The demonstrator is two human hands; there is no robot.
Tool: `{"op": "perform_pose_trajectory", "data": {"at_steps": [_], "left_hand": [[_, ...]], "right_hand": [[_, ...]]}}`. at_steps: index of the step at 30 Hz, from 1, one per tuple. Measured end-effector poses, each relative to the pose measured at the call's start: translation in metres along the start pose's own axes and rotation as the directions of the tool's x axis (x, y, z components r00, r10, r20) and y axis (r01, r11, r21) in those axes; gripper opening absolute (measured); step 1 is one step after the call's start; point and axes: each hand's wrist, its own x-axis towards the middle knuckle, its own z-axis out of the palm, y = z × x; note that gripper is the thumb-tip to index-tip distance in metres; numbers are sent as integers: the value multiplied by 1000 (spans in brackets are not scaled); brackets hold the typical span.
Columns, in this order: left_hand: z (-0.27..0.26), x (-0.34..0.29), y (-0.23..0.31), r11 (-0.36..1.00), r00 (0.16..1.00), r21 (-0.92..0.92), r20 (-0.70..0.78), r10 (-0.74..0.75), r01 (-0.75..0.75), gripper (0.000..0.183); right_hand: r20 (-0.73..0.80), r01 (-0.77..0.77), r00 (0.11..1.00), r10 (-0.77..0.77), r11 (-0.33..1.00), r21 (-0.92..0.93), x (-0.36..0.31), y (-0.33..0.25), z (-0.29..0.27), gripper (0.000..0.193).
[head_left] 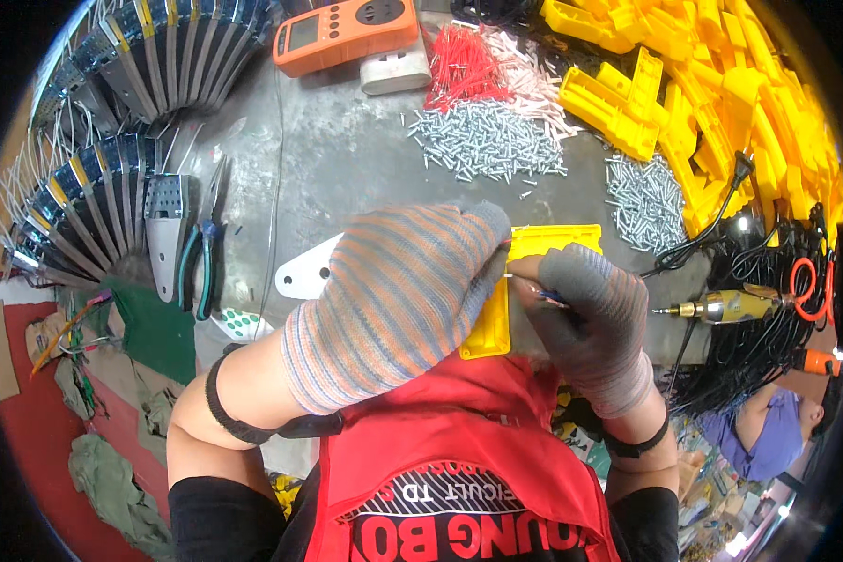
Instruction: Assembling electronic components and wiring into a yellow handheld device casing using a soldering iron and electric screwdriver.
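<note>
In the head view, I work at the near edge of the table [347, 122], close in front of my red apron [459, 412], with the yellow plastic housing [485, 332] lying between my hands, one arm of it pointing at me and the other showing beyond my knuckles. My left hand [412, 281] is bent over from the left, back upward, its fingers drawn together close by the housing; the glove hides their tips, so I cannot tell what they grip. My right hand [585, 309] curls in from the right, nearly closed, bare fingertips beside something small and bluish that I cannot make out or be sure it holds. Meeting there, the two hands probably steady the piece while freeing fingertips for fine work. Toward the far edge lie the silver screws [487, 140] and red pins [464, 66], loosely heaped, I judge, for quick picking. The electric screwdriver [721, 307] rests near the right edge, tip toward me, likely to suit my right hand. Pliers [206, 244] lie toward the left edge, and more yellow housings [721, 84] pile up at the far right corner.
</note>
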Motion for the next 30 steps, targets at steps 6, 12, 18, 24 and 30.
{"op": "perform_pose_trajectory", "data": {"at_steps": [6,12,18,24,30], "left_hand": [[3,3,-6,990,1000,-137,-14,-12,10,12],[5,1,-8,983,1000,-184,24,-19,23,13],[6,-6,-5,994,1000,-111,18,14,-11,11],[1,-4,-9,974,998,-220,-7,-64,61,14],[-4,-2,-11,873,969,-422,73,-237,245,22]], "right_hand": [[-116,9,993,-28,988,-157,1,5,7,25],[-190,62,980,-67,998,-29,5,9,10,17],[-138,-4,990,20,993,117,9,9,12,15],[68,-317,930,362,692,649,8,2,5,9],[-122,-196,951,285,857,476,7,10,10,16]]}}
